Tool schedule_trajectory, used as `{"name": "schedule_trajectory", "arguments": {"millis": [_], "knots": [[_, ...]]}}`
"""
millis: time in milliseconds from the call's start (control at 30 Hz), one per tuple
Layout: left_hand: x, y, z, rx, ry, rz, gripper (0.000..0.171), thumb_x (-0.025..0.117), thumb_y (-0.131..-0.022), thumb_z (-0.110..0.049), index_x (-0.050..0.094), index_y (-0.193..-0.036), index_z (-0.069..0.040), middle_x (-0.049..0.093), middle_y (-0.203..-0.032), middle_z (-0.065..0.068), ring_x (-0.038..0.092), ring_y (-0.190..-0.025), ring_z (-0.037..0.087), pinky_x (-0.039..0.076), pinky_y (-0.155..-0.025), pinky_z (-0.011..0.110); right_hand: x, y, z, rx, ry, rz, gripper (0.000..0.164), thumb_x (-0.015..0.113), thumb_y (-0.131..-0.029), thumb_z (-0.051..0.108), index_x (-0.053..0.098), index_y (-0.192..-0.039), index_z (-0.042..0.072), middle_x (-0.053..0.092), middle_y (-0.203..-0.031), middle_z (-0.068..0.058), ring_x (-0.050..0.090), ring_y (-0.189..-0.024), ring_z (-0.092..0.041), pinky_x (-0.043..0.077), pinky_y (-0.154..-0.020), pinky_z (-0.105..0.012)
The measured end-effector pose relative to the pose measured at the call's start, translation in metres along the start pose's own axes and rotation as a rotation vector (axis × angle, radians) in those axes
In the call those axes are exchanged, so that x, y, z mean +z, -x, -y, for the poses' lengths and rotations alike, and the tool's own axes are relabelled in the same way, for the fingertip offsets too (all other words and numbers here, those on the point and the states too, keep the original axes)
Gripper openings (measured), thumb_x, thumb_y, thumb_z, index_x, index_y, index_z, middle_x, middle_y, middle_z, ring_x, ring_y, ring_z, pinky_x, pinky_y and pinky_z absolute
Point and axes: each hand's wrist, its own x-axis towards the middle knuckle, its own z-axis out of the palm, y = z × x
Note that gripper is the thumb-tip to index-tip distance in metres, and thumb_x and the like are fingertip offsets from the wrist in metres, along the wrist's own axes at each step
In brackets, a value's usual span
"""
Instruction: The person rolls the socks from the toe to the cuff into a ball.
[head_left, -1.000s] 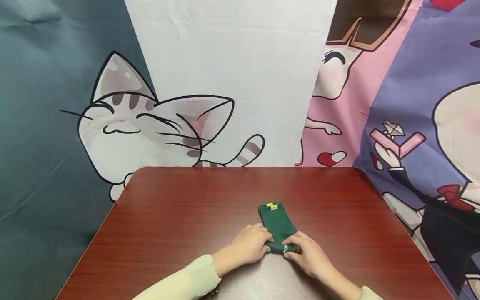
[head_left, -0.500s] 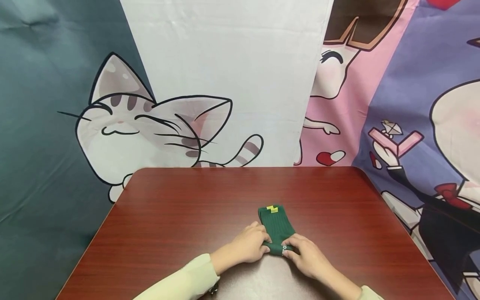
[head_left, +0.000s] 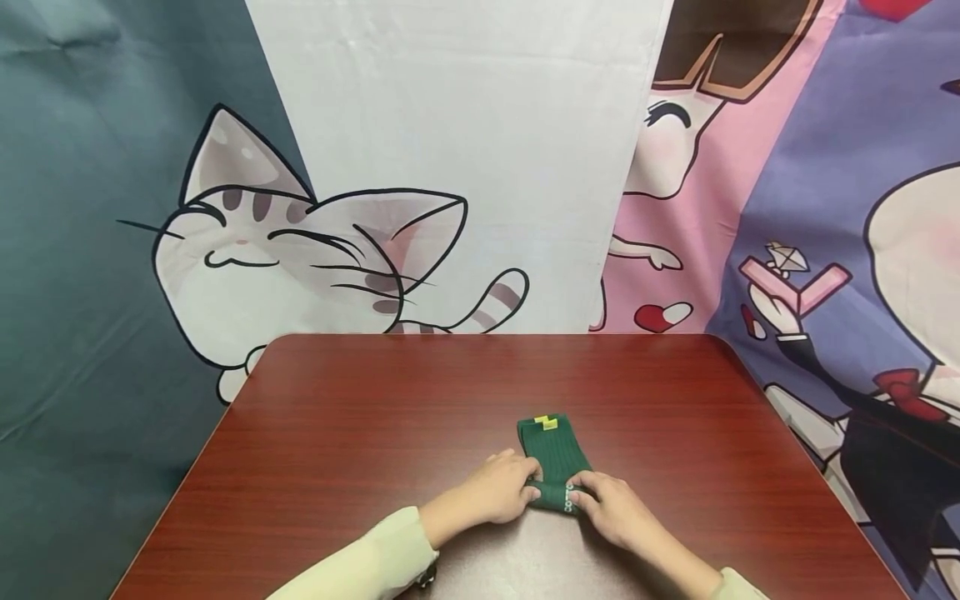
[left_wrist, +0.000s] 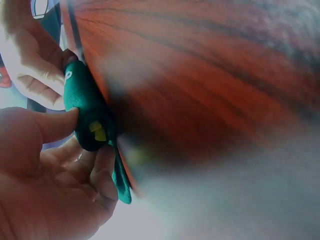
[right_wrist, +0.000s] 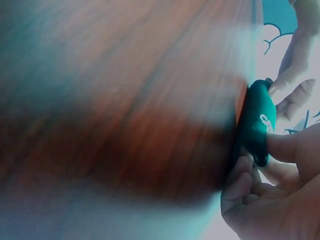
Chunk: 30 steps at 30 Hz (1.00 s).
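Observation:
Green ribbed socks (head_left: 557, 450) lie on the table, their near end rolled up into a thick fold with white lettering on it. Two yellow tags mark the flat far end. My left hand (head_left: 498, 487) pinches the left end of the roll between thumb and fingers. At the right end, my right hand (head_left: 613, 507) grips the roll the same way, thumb on the near side. The left wrist view looks into the open end of the rolled sock (left_wrist: 86, 102), where something yellow shows inside. In the right wrist view the roll (right_wrist: 256, 125) sits between both hands.
The dark red wooden table (head_left: 360, 408) spreads around the socks on all sides. Behind it hangs a cloth backdrop (head_left: 465, 100) with a cartoon cat and figures, close to the table's far edge.
The roll has turned over further, so its white lettering shows differently. The flat part of the socks looks shorter, and its tagged end has come slightly nearer. Both hands stay at the roll's ends.

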Motion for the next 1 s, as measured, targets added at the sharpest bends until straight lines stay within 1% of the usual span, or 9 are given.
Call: {"name": "schedule_trajectory", "arguments": {"millis": [133,267,333,400,467,567,633,800,1000], "knots": [[0.001,-0.002,-0.001,-0.031,-0.023,-0.025,0.011,0.063,-0.086,-0.035,0.058,-0.093,-0.027,0.062,-0.089,-0.012,0.046,-0.079,0.007,0.040,-0.072,0.028,0.000,-0.001,0.001,0.034,0.000,0.004,0.007,0.063,-0.087,0.025,0.063,-0.094,0.027,0.062,-0.087,0.010,0.053,-0.079,-0.008,0.045,-0.068,-0.035],[0.002,-0.003,-0.002,-0.058,-0.056,-0.013,0.008,0.062,-0.087,-0.036,0.060,-0.091,-0.030,0.060,-0.087,-0.012,0.042,-0.077,0.007,0.037,-0.069,0.027,0.000,0.002,0.000,0.022,0.038,-0.055,0.014,0.067,-0.085,0.025,0.060,-0.096,0.031,0.053,-0.079,0.014,0.046,-0.069,-0.003,0.039,-0.060,-0.025],[0.001,-0.003,-0.003,-0.076,-0.059,-0.010,0.007,0.062,-0.087,-0.036,0.060,-0.090,-0.030,0.059,-0.086,-0.012,0.041,-0.077,0.007,0.037,-0.069,0.027,0.002,0.005,0.000,-0.012,0.052,-0.104,0.019,0.071,-0.082,0.024,0.060,-0.096,0.033,0.049,-0.080,0.015,0.043,-0.067,-0.002,0.037,-0.057,-0.022],[0.001,-0.004,-0.004,-0.091,-0.063,-0.013,0.007,0.063,-0.086,-0.036,0.061,-0.089,-0.031,0.059,-0.087,-0.013,0.042,-0.079,0.008,0.038,-0.071,0.028,0.002,0.006,-0.001,-0.065,0.060,-0.156,0.023,0.075,-0.078,0.023,0.063,-0.095,0.033,0.049,-0.083,0.016,0.045,-0.069,-0.001,0.038,-0.058,-0.020],[0.000,-0.004,-0.005,-0.102,-0.076,-0.023,0.006,0.063,-0.086,-0.037,0.062,-0.088,-0.031,0.059,-0.088,-0.013,0.044,-0.083,0.009,0.040,-0.078,0.032,0.003,0.007,-0.002,-0.128,0.079,-0.194,0.027,0.079,-0.073,0.025,0.065,-0.095,0.032,0.052,-0.089,0.018,0.048,-0.074,0.000,0.042,-0.061,-0.021],[0.000,-0.004,-0.005,-0.105,-0.104,-0.040,0.006,0.062,-0.087,-0.037,0.063,-0.089,-0.032,0.059,-0.091,-0.012,0.046,-0.089,0.011,0.042,-0.086,0.038,0.004,0.007,-0.003,-0.193,0.126,-0.211,0.036,0.083,-0.066,0.029,0.066,-0.097,0.029,0.054,-0.094,0.020,0.052,-0.082,0.000,0.047,-0.068,-0.025],[0.000,-0.004,-0.005,-0.098,-0.124,-0.053,0.007,0.061,-0.087,-0.038,0.064,-0.090,-0.032,0.058,-0.091,-0.011,0.045,-0.088,0.011,0.042,-0.085,0.038,0.004,0.007,-0.003,-0.210,0.155,-0.211,0.039,0.084,-0.063,0.030,0.066,-0.097,0.028,0.055,-0.095,0.021,0.053,-0.084,0.000,0.048,-0.071,-0.027],[-0.001,-0.002,-0.002,-0.054,-0.158,-0.092,0.013,0.059,-0.088,-0.041,0.066,-0.096,-0.033,0.057,-0.091,-0.011,0.041,-0.081,0.009,0.035,-0.068,0.026,0.003,0.002,-0.005,-0.184,0.142,-0.201,0.033,0.084,-0.065,0.028,0.067,-0.094,0.028,0.058,-0.092,0.021,0.055,-0.087,-0.001,0.049,-0.073,-0.030],[-0.001,0.003,0.003,0.025,-0.151,-0.146,0.022,0.062,-0.086,-0.042,0.064,-0.106,-0.031,0.059,-0.099,-0.012,0.045,-0.086,0.008,0.040,-0.071,0.025,0.003,-0.001,-0.010,-0.203,0.082,-0.183,0.029,0.082,-0.069,0.026,0.067,-0.094,0.029,0.057,-0.088,0.020,0.052,-0.077,0.000,0.046,-0.067,-0.025]]}}
